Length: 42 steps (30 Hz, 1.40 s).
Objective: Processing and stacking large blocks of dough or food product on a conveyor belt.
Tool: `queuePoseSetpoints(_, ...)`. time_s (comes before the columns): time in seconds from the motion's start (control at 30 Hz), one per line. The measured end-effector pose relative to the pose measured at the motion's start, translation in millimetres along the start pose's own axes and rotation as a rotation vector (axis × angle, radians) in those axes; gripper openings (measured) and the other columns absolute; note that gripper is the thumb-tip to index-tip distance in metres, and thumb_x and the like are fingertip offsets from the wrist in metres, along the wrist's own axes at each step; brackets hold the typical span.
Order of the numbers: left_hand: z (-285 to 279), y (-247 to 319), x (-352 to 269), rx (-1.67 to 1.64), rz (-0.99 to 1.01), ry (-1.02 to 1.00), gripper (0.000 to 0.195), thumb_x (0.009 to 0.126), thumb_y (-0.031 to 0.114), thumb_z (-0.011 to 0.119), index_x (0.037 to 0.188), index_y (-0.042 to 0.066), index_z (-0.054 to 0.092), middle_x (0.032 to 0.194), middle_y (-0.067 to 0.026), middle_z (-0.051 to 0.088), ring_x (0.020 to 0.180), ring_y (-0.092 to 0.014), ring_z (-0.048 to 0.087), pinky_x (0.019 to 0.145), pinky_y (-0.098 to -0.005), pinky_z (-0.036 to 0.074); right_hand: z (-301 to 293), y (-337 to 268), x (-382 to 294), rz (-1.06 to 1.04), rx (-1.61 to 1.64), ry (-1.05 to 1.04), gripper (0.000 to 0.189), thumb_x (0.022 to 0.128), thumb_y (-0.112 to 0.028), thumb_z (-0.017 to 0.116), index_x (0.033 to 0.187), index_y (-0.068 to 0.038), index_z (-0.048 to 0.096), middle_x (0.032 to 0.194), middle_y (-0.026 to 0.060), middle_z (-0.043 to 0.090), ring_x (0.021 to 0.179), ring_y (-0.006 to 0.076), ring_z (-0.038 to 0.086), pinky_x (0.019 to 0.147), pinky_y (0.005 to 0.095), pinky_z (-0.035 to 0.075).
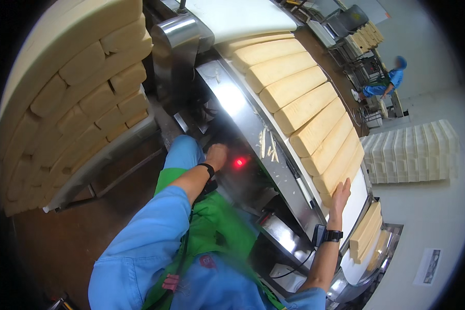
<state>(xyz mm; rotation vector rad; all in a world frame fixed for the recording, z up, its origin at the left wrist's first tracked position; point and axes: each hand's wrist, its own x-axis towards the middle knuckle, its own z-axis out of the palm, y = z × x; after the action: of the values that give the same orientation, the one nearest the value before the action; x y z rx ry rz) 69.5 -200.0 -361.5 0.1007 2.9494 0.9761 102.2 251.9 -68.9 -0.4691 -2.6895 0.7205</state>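
Note:
A row of several long, pale yellow loaf-shaped blocks (pixel 298 102) lies side by side on a white surface beside a metal ledge. My right hand (pixel 340 196) rests against the outer side of the nearest block (pixel 341 170), with its fingers extended and not wrapped around it. My left hand (pixel 217 155) is curled low between my knee and the metal ledge (pixel 236 100). Whether its fingers hold anything is hidden. A red light (pixel 239 162) glows just beside it in the dark space under the ledge.
A tall stack of pale blocks (pixel 89 93) stands at left. A white conveyor belt (pixel 240 15) runs at the top. Shavings (pixel 269 145) and a pen-like tool (pixel 303 189) lie along the ledge. More blocks (pixel 366 228) sit at right. A seated co-worker (pixel 387 83) is far off.

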Motion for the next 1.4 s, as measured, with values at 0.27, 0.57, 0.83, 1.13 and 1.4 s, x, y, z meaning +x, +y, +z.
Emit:
queuePoseSetpoints(0.27, -22.7, 60.8, 14.9, -0.014, -0.154, -0.199, 0.035, 0.094, 0.033, 0.068, 0.110, 0.003, 0.076, 0.112, -0.0252, 0.074, 0.109, -0.041, 0.071, 0.095, -0.0497, 0.057, -23.6, 19.3, -0.7, 0.032, 0.198, 0.039, 0.060, 0.107, -0.027, 0.051, 0.158, 0.001, 0.038, 0.151, 0.0296, 0.047, 0.140, 0.0400, 0.046, 0.119, 0.0447, 0.035)
queuePoseSetpoints(0.57, -174.2, 222.6, -60.4, 0.035, 0.845, -0.935, 0.050, 0.099, 0.049, 0.065, 0.116, 0.002, 0.074, 0.094, -0.0220, 0.075, 0.092, -0.041, 0.071, 0.086, -0.0496, 0.056, -123.1, 131.1, -25.0, 0.307, -0.592, 0.369, 0.066, 0.100, -0.036, 0.062, 0.155, -0.004, 0.043, 0.145, 0.0304, 0.052, 0.137, 0.0445, 0.047, 0.113, 0.0614, 0.037)
queuePoseSetpoints(0.83, -202.4, 327.8, -3.0, -0.129, 1.113, -0.135, 0.051, 0.090, 0.022, 0.075, 0.138, 0.013, 0.063, 0.140, -0.0135, 0.063, 0.140, -0.036, 0.051, 0.114, -0.0504, 0.042, -146.9, 171.2, -40.1, 0.638, -0.650, 0.438, 0.075, 0.091, -0.046, 0.071, 0.148, -0.003, 0.048, 0.142, 0.0324, 0.046, 0.136, 0.0464, 0.043, 0.106, 0.0643, 0.040)
queuePoseSetpoints(1.13, -169.6, 346.3, 37.3, 0.419, 1.011, -0.051, 0.069, 0.096, 0.043, 0.067, 0.158, 0.034, 0.041, 0.167, -0.0075, 0.037, 0.154, -0.039, 0.030, 0.118, -0.0738, 0.022, -129.5, 128.0, -11.9, 0.658, -0.924, 0.437, 0.062, 0.087, -0.051, 0.075, 0.129, -0.007, 0.062, 0.130, 0.0255, 0.058, 0.121, 0.0395, 0.057, 0.095, 0.0507, 0.052)
queuePoseSetpoints(1.4, -157.8, 343.9, 42.4, 0.411, 0.947, -0.047, 0.070, 0.094, 0.040, 0.070, 0.158, 0.038, 0.041, 0.167, -0.0018, 0.037, 0.156, -0.036, 0.028, 0.119, -0.0730, 0.020, -126.4, 129.1, 2.8, 0.661, -0.634, 0.496, 0.043, 0.084, -0.027, 0.068, 0.120, -0.004, 0.067, 0.124, 0.0263, 0.059, 0.114, 0.0423, 0.059, 0.094, 0.0509, 0.053)
